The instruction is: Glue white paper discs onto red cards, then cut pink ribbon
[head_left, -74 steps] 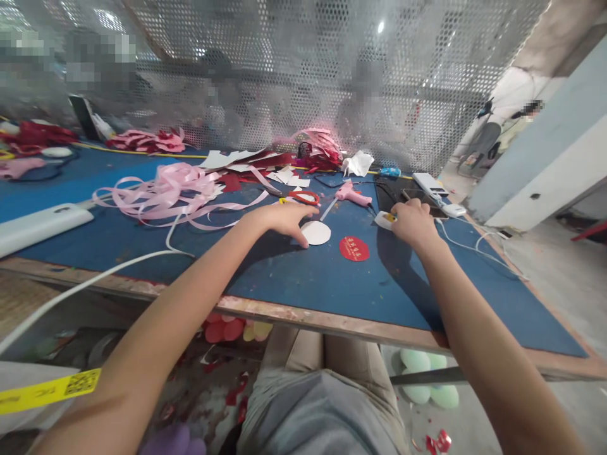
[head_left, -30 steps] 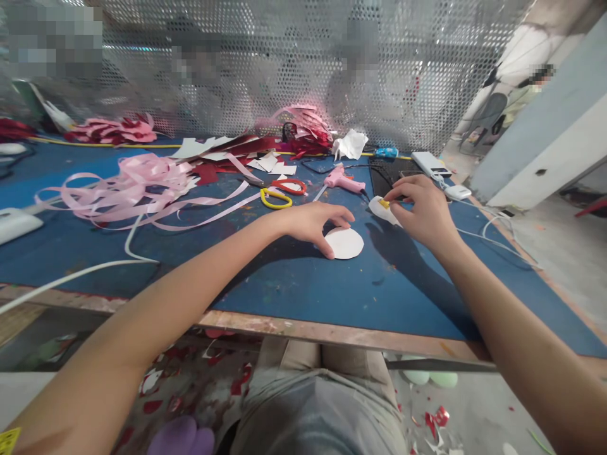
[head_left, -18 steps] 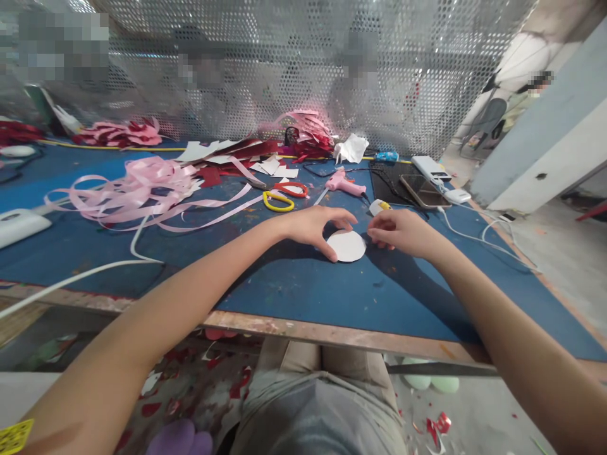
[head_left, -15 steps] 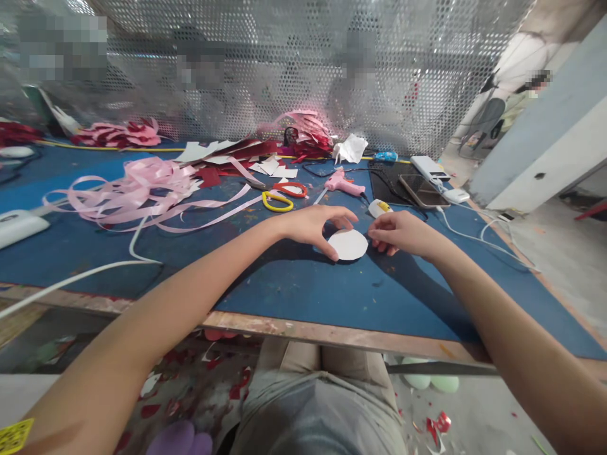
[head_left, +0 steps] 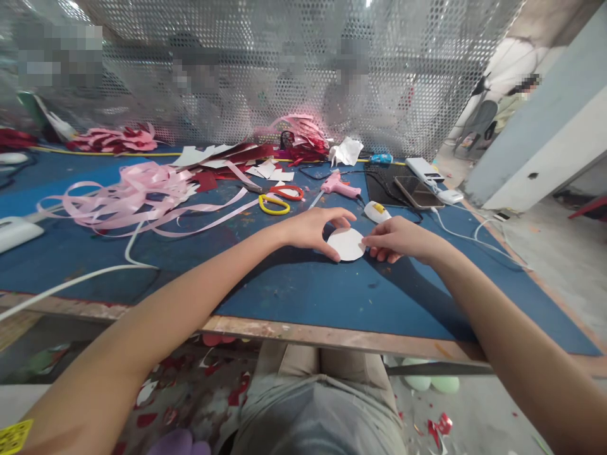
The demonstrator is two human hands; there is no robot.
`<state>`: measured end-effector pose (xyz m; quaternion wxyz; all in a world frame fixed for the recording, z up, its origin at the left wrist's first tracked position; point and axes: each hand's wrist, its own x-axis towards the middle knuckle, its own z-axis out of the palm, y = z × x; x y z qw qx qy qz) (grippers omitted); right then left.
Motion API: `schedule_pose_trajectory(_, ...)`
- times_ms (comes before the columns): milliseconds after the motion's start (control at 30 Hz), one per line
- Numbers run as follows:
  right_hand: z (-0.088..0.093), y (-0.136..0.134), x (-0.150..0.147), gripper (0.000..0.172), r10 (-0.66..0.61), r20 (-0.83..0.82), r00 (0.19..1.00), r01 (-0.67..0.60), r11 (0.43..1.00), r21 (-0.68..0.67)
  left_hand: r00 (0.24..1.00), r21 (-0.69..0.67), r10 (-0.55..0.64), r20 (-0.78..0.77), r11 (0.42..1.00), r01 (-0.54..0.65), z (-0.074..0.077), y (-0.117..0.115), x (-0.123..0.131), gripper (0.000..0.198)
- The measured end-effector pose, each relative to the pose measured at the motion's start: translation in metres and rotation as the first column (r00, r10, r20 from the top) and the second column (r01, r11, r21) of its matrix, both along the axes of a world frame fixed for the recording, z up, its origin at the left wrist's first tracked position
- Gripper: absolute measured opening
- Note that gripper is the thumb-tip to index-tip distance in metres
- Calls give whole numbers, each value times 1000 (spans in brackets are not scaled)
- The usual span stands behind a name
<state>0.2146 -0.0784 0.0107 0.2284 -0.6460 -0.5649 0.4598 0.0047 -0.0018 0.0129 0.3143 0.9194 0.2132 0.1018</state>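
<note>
A white paper disc (head_left: 346, 244) lies on the blue table mat (head_left: 303, 284). My left hand (head_left: 310, 229) arches over its left side, thumb and forefinger closed on the rim. My right hand (head_left: 396, 239) comes in from the right with its fingers pinched together. Their tips touch the disc's right edge, and I cannot make out what is between them. A small white dispenser with a yellow part (head_left: 377, 212) sits just beyond my right hand.
Yellow scissors (head_left: 272, 205), red scissors (head_left: 287, 191) and a pink glue gun (head_left: 339, 185) lie behind the disc. Pink ribbon (head_left: 137, 189) is piled at the left, with a white cable (head_left: 71, 284). A phone (head_left: 417, 191) and power bank (head_left: 424, 169) lie far right. A perforated metal screen (head_left: 284, 76) backs the table.
My right hand left the white dispenser and came to the disc's right edge, pinched. My left hand stayed on the disc. A red disc seen 2.5 s ago is out of sight.
</note>
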Motion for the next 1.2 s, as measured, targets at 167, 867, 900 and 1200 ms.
schedule_pose_trajectory(167,3,-3,-2,21,-32,-137,990,28,999,-35,987,129,33,156,990,-54,3,-4,2,73)
schedule_pose_trajectory(867,-3,-7,26,31,-414,612,674,-545,281,790,790,-859,561,248,505,-88,24,-6,-8,31)
schedule_pose_trajectory(900,-3,-6,24,31,-414,612,674,-548,275,790,776,-861,580,248,499,-97,23,-7,-7,31)
schedule_pose_trajectory(1200,-5,-2,-9,33,-274,-202,940,329,571,752,626,-824,699,346,546,-153,19,-6,-3,25)
